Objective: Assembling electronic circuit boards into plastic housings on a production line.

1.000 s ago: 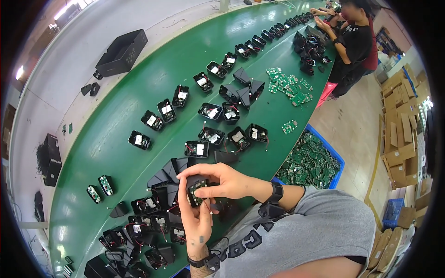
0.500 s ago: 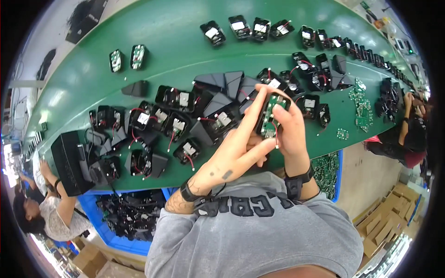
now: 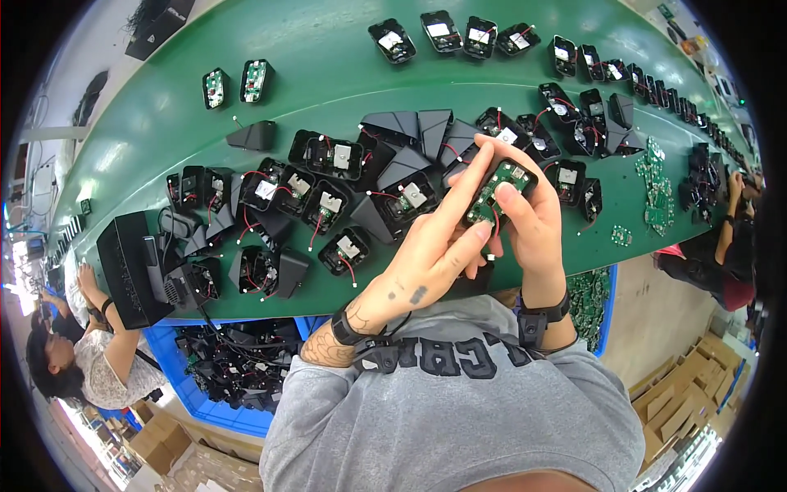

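Both my hands hold one small black plastic housing above the front edge of the green table, with a green circuit board (image 3: 515, 172) lying in its open side. My left hand (image 3: 422, 261) wraps its left side, fingers stretched along the edge and thumb at the lower end of the board. My right hand (image 3: 543, 225) grips the other side, its thumb pressing on the middle of the board. A red wire (image 3: 496, 223) with a white plug hangs over the lower end. The underside of the housing is hidden by my fingers.
Open black housings (image 3: 410, 197) with red wires crowd the table left of my hands; others line the far side. Loose circuit boards (image 3: 656, 189) lie at the right. Blue bins (image 3: 176, 369) stand below the front edge. Co-workers sit at left and right; a black box (image 3: 127, 271) stands left.
The housing has tilted over to the right between my hands. My right thumb now sits lower, at the middle of the board. The whole view has shifted slightly.
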Demonstrator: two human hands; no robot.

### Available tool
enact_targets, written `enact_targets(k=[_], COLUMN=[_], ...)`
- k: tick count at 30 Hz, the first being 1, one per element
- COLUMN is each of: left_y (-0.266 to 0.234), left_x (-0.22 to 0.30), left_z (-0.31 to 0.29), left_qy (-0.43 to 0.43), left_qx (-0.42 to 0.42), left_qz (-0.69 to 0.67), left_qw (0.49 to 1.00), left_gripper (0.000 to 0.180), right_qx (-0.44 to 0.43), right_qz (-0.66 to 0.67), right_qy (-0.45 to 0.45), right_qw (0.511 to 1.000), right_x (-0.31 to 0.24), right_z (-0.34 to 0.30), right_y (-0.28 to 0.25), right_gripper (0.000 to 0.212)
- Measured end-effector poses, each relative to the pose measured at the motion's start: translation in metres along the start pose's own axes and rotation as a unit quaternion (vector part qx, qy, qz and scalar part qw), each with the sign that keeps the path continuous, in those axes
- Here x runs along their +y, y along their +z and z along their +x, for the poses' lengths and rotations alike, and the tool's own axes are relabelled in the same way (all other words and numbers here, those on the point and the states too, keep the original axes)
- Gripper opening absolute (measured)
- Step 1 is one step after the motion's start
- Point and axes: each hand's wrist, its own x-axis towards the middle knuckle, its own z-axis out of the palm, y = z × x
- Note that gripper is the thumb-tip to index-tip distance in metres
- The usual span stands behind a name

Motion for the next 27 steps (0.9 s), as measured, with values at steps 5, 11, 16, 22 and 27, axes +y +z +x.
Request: enact_targets(k=[5, 11, 16, 22, 27], left_y=[-0.004, -0.008, -0.032, -0.031, -0.035], left_x=[-0.001, 0.009, 0.026, 0.036, 0.035], left_z=[0.005, 0.000, -0.009, -0.021, -0.030], left_qy=[-0.002, 0.000, 0.087, -0.009, 0.006], left_qx=[-0.001, 0.027, 0.000, -0.038, 0.067], left_qz=[0.002, 0.034, 0.235, -0.008, -0.170], left_qw=[1.000, 0.999, 0.968, 0.999, 0.983], left_gripper=[0.068, 0.065, 0.062, 0.054, 0.074], right_qx=[0.026, 0.002, -0.107, -0.091, -0.031], right_qz=[-0.045, -0.058, -0.210, -0.188, -0.300], right_qy=[-0.050, -0.060, -0.036, -0.063, -0.294], right_qw=[0.997, 0.996, 0.971, 0.976, 0.907], right_x=[0.001, -0.003, -0.022, -0.021, -0.017], right_z=[0.007, 0.013, 0.007, 0.000, 0.008], right_y=[0.007, 0.014, 0.001, 0.043, 0.021], right_gripper=[0.042, 0.041, 0.056, 0.061, 0.031])
